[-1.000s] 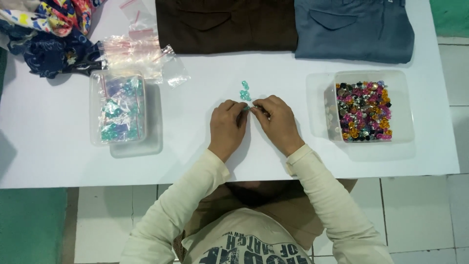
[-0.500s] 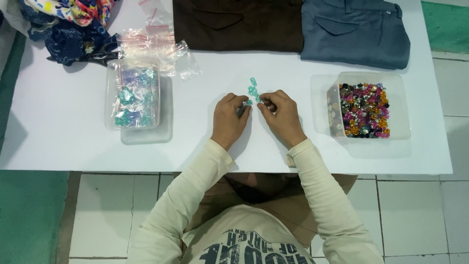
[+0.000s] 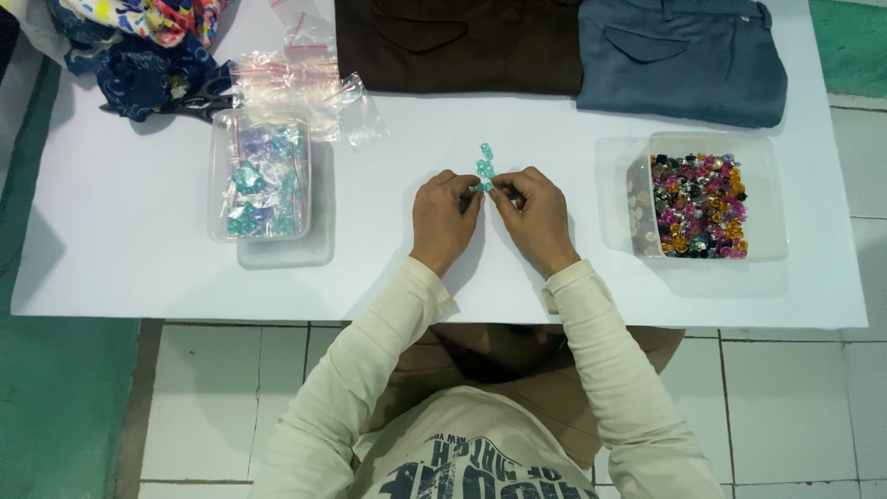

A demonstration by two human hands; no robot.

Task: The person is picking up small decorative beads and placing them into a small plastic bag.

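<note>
My left hand point(image 3: 443, 218) and my right hand point(image 3: 536, 214) rest side by side on the white table point(image 3: 129, 240), fingertips meeting. Between them they pinch the near end of a short string of small teal beads point(image 3: 484, 164), which lies on the table pointing away from me. A clear box of teal bead packets point(image 3: 261, 176) stands to the left. Off to the right is a clear box of mixed coloured beads point(image 3: 698, 203).
Folded brown trousers point(image 3: 457, 42) and folded blue-grey trousers point(image 3: 679, 55) lie along the far edge. Empty clear plastic bags point(image 3: 305, 83) and a heap of patterned cloth point(image 3: 139, 46) sit at the far left. Tiled floor lies below the near edge.
The view has shifted slightly, so the table contents sit further right and nearer. Both hands stay together on the bead string, with only small finger movements.
</note>
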